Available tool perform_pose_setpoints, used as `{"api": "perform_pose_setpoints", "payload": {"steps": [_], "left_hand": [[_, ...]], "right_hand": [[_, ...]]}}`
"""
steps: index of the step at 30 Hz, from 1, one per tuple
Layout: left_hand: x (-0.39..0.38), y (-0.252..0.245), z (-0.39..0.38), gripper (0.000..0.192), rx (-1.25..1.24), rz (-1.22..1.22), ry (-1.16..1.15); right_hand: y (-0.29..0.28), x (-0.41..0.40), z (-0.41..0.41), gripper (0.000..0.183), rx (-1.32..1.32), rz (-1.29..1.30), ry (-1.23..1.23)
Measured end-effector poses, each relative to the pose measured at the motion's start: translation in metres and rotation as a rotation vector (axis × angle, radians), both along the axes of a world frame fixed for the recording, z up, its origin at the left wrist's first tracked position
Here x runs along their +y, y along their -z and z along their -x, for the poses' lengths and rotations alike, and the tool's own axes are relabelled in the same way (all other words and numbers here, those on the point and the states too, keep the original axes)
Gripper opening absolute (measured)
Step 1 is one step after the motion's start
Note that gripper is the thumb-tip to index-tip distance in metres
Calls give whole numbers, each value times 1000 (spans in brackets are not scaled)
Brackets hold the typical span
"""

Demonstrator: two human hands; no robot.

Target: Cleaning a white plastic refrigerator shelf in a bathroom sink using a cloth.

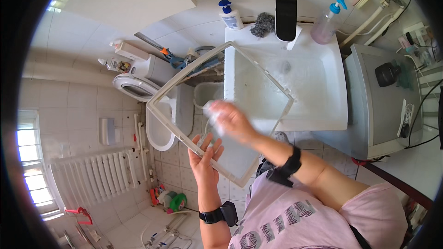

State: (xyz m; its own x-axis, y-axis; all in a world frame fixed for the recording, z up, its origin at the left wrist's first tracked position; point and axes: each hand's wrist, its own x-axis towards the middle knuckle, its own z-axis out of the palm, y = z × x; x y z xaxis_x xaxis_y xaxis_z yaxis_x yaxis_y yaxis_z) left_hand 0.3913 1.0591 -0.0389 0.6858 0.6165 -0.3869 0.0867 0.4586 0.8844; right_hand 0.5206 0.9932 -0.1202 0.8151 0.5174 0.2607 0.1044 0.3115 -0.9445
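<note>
A clear rectangular panel with a pale plastic frame (180,137) is held tilted above the floor and over the left part of the white washbasin (311,121). My left hand (206,154) grips the lower left edge of that frame, thumb on top. Blurred by motion, my right hand (232,119) is closed on a crumpled white cloth or tissue (216,119) over the middle of the clear panel. Whether the cloth touches the panel cannot be told.
A pump bottle (231,19), a grey scouring pad (263,25), a black-topped faucet (286,17) and a pink soap bottle (325,27) line the basin's back edge. The toilet (162,124) stands left, a grey cabinet (367,110) right. A bin (202,90) sits beneath the panel.
</note>
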Motion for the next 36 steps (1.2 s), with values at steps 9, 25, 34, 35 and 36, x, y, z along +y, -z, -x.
{"api": "perform_pose_setpoints", "payload": {"steps": [9,25,34,35,36], "left_hand": [[3,-2,8,47,10,-5,-45],[10,-8,12,49,14,-7,-33],[14,-2,13,49,30,1,-21],[16,0,15,49,8,1,-23],[17,0,15,49,-12,1,-27]], "right_hand": [[41,-17,-30,34,-433,500,255],[63,-88,-191,20,1114,-550,358],[-24,18,10,28,-400,162,-43],[-23,17,14,28,-397,161,-40],[-21,18,18,30,-496,178,-21]]}}
